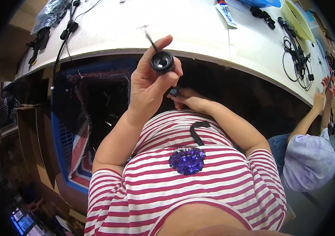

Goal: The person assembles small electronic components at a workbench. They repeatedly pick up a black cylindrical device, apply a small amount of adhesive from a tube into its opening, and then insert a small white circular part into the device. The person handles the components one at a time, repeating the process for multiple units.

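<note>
My left hand [145, 88] is raised before the table's near edge, its fingers closed around a small black round part [162, 61]. That part has a ring-shaped rim and a hollow, shiny middle, like a lens or an earpiece. A short dark wire [150, 40] sticks up beside it past my forefinger, with a blurred tip. Lower and to the right, close to my waist, my right hand [191, 100] is closed on a small dark bluish piece [174, 92]. Its exact kind I cannot make out, and my fingers partly hide it.
A white table [199, 33] spans the far side. On it lie a white-and-blue tube [226, 15], black cables [299, 59] and a yellow basin [299, 19]. More black cables [67, 31] hang at left above a lined blue crate [63, 145]. A co-worker [309, 157] is at right.
</note>
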The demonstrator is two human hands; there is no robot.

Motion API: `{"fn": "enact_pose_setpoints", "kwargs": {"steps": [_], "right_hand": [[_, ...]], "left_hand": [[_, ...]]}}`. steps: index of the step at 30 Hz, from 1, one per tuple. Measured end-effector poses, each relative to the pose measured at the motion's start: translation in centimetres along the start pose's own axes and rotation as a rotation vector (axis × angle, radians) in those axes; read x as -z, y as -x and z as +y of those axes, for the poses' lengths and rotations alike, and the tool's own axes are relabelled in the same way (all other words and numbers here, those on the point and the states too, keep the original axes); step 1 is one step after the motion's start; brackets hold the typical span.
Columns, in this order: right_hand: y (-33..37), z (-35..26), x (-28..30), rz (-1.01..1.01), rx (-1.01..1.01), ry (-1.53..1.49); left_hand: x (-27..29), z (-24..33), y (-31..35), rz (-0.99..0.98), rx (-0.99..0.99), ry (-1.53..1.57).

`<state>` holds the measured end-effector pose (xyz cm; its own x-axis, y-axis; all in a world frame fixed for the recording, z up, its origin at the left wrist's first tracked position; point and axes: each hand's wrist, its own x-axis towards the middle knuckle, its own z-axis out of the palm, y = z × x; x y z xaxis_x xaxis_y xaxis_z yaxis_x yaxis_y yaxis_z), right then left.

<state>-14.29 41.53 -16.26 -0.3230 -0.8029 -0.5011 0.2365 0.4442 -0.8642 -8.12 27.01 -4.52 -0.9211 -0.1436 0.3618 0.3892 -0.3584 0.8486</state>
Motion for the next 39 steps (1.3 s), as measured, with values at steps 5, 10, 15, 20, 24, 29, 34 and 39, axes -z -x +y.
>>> {"fn": "enact_pose_setpoints", "kwargs": {"steps": [5, 10, 15, 20, 24, 29, 34, 39], "right_hand": [[1.0, -1.1, -0.8, 0.133, 0.113, 0.421], [-0.5, 1.6, -1.6, -0.024, 0.206, 0.338], [-0.2, 0.4, -1.7, -0.013, 0.149, 0.687], [-1.1, 0.7, -1.0, -0.039, -0.033, 0.557], [0.2, 1.0, -1.9, 0.199, 0.287, 0.529], [0.5, -1.3, -2.5, -0.104, 0.282, -0.075], [1.0, -1.3, -1.4, -0.160, 0.229, 0.065], [2.9, -4.3, -0.2, -0.039, 0.181, 0.521]], "left_hand": [[-0.7, 0.0, 0.2, -0.022, 0.028, -0.023], [-0.8, 0.6, 0.3, -0.042, 0.052, -0.045], [-1.4, 1.0, 0.5, -0.041, 0.043, -0.086], [-1.2, 1.5, 0.5, -0.036, 0.048, -0.128], [-0.4, 1.7, 0.4, 0.007, 0.026, -0.166], [1.3, 1.0, -0.6, -0.049, 0.043, 0.081], [2.5, 0.8, 0.0, 0.005, 0.072, 0.069], [2.7, 0.9, 0.2, 0.111, 0.014, 0.150]]}}
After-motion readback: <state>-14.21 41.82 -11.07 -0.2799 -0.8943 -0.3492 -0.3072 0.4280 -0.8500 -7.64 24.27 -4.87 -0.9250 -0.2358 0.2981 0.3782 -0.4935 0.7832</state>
